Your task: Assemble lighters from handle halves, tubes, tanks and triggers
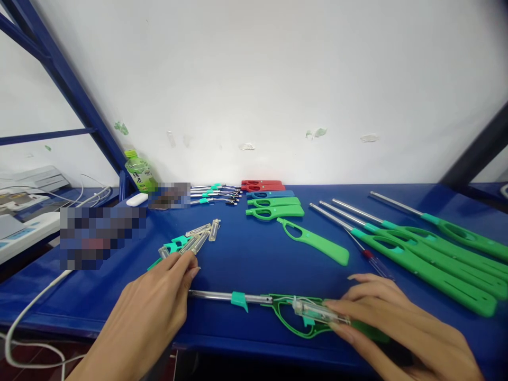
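Clear tank (317, 311) — narrowly pinched by right hand (400, 323), over green casing (372, 332).

We log an open lane of bare worktop (242, 254) between the clear tanks (200, 241) and the slanting green shell (317, 243). Tanks crowd the far side of our left hand (156, 296); long green lighters (444, 264) block ground beyond our right hand (392, 320). At back, wall (254, 79) stops us.

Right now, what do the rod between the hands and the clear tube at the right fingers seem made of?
Rod: probably polished metal, silvery with bright streaks. Clear tube: likely glossy transparent plastic, see-through with highlights, though glass isn't excluded.
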Available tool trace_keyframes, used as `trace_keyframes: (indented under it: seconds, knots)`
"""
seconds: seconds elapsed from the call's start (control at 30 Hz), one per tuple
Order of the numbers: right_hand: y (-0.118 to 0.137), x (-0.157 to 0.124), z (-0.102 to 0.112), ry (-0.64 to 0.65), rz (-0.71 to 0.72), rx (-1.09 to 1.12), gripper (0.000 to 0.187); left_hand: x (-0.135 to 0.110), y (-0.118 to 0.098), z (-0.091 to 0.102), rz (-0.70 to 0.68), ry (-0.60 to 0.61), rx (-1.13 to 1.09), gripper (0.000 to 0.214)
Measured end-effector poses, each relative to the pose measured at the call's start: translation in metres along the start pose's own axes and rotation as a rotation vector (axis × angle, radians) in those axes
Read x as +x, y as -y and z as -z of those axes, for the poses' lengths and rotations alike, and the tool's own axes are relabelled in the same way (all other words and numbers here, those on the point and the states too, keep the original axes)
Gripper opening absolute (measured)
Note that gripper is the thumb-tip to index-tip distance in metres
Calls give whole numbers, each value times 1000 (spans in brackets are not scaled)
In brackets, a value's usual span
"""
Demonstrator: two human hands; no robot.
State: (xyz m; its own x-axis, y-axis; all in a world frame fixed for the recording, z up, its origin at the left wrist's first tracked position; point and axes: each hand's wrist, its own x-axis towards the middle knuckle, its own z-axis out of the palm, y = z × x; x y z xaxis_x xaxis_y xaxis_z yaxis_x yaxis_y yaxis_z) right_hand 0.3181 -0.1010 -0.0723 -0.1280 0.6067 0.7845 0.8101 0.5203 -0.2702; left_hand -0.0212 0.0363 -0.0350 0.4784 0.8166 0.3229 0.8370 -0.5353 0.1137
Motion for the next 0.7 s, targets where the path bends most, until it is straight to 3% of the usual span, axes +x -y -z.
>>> trace_keyframes:
  seconds: [0.17, 0.27, 0.4, 0.53, 0.7]
  knots:
    - [4, 8, 1, -25, -37, 5, 9, -2, -15, 5, -115, -84, -124, 27]
    - [6, 12, 1, -31, -51, 25, 6, -12, -24, 8, -164, -35, -225, 22]
    - [7, 12, 1, -18, -86, 45, 4, -23, -31, 5, -130, 33, -402, 24]
    - [7, 8, 1, -33, -95, 59, 4, -19, -39, -5, -151, 106, -598, 30]
    - [4, 0, 2, -31, -154, 6, 32, -6, -57, -7, 54, 96, -846, 18]
